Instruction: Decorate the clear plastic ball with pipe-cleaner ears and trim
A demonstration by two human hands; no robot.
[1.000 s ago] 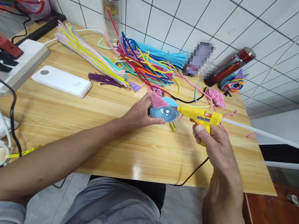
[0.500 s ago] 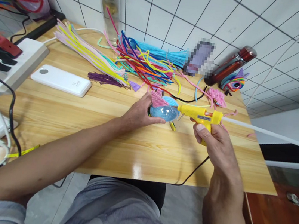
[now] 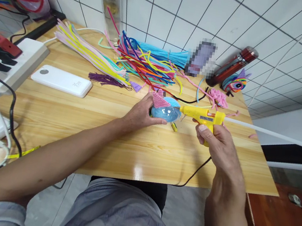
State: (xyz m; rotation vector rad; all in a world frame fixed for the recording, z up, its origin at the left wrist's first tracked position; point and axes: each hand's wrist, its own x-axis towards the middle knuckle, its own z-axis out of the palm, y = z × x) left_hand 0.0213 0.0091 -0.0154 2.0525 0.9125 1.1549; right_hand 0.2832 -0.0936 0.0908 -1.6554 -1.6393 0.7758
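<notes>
My left hand [image 3: 142,114] is closed around a clear, bluish rounded ornament [image 3: 166,113], thumb along its near side. A pink ridged triangular piece [image 3: 160,100] sits on the ornament's upper left, and light-blue ridged strips cover its far side. In my right hand [image 3: 215,140] is a yellow hot glue gun [image 3: 203,115], fingers wrapped around its handle. Its nozzle points left and meets the ornament's right edge; whether it touches I cannot tell. A long white glue stick [image 3: 274,133] extends from the gun's back. Something small and yellow [image 3: 174,127] shows just below the ornament.
Bundles of coloured pipe cleaners [image 3: 147,61] lie behind my hands, with a purple tassel [image 3: 108,80] nearby. A white power bank [image 3: 62,81] and a power strip [image 3: 29,61] are on the left. A clear bottle [image 3: 109,11], a red flask [image 3: 233,66] and a colourful fish-like ornament [image 3: 235,83] stand behind.
Both hands keep nearly the same place. The glue gun's nozzle has shifted very slightly left along the ornament's edge, and the camera view has moved a little.
</notes>
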